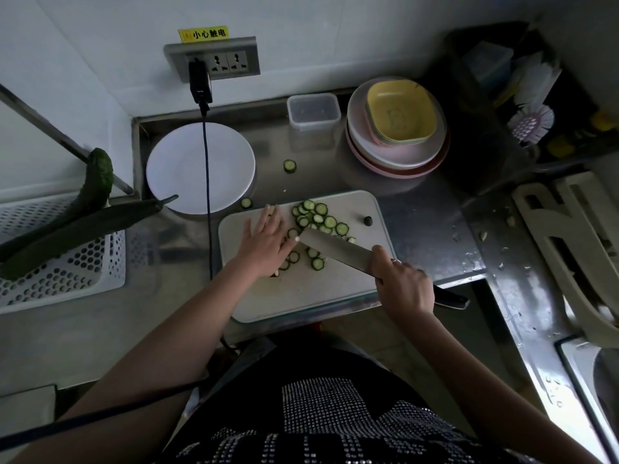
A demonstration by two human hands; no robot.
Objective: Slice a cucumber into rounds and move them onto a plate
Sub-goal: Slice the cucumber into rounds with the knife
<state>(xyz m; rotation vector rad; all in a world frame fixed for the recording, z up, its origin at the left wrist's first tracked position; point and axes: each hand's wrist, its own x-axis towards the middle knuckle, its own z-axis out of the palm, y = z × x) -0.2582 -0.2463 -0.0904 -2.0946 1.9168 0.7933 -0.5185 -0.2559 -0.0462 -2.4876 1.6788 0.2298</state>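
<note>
**Cucumber rounds lying on the board, knife blade down among them**

Steel countertop [418,202] is filling the head view, running under a white wall with a socket panel [214,60]. On it a white cutting board [301,296] is sitting, with the cucumber rounds [318,217] lying scattered over its far half; two stray rounds are resting off the board, on the counter near it. A white plate [201,167] is standing just beyond the board's far left corner, holding no rounds. The left hand [264,241] is lying flat on the board with fingers straight, gripping nothing, its thumb touching the blade. The right hand [400,284] is curling around the handle of a knife [335,244], whose broad blade is resting among the rounds. Two whole cucumbers [77,229] are lying across a white perforated basket [67,276] at the left. Stacked bowls [398,128] and a clear container [313,112] are standing by the wall.
</note>
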